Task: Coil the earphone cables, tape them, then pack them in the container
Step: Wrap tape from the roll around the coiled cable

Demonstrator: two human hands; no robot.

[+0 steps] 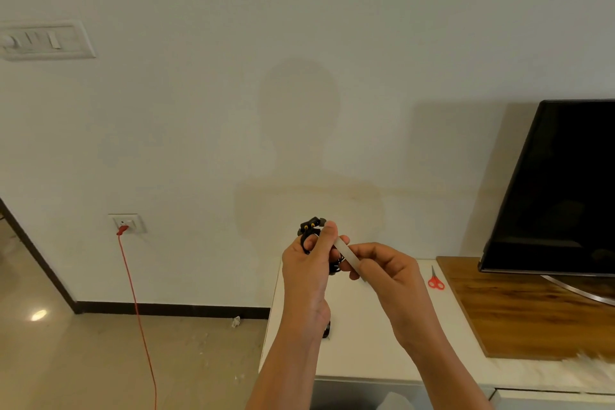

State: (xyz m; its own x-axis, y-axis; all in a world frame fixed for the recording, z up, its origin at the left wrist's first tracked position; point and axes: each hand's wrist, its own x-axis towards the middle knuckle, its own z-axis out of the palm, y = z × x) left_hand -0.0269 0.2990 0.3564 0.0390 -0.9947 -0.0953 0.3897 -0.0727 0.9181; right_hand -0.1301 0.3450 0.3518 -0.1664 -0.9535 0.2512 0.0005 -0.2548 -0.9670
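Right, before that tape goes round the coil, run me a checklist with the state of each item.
1. Coiled earphones gripped in the left hand: ok.
2. Tape strip pinched in the right hand: ok.
3. Strip's far end already stuck on the coil: cannot tell, fingers hide the spot.
4. All loops gathered, none hanging loose: cannot tell, the coil is partly covered.
5. Scissors lying on the table, apart from both hands: ok.
6. Container in sight for packing: not ok, none shows in this view.
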